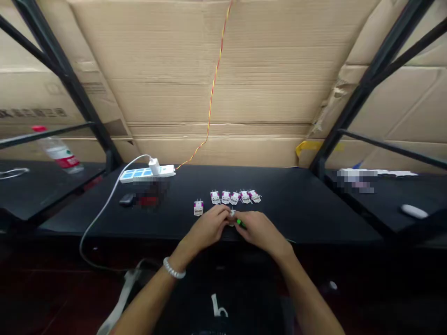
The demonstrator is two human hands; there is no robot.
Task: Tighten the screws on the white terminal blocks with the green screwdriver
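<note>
Near the front edge of the black table [314,218], my two hands meet over a small white part [232,212]. My left hand [211,225] has its fingers closed at the part's left side. Pinched in my right hand [260,230] is a bright green object [240,224], its tip close to the part; its kind is mostly hidden by the fingers. Just beyond, several white parts with purple sides [226,197] stand in a row. One more such part [198,208] sits apart, left of the row.
At the back left lies a white power strip [139,173] with a plugged-in charger [154,166] and a white cable [104,204]. A dark mouse-like object [127,200] is in front. Black metal frames [370,83] flank the table; a bottle [63,151] leans beyond the left one.
</note>
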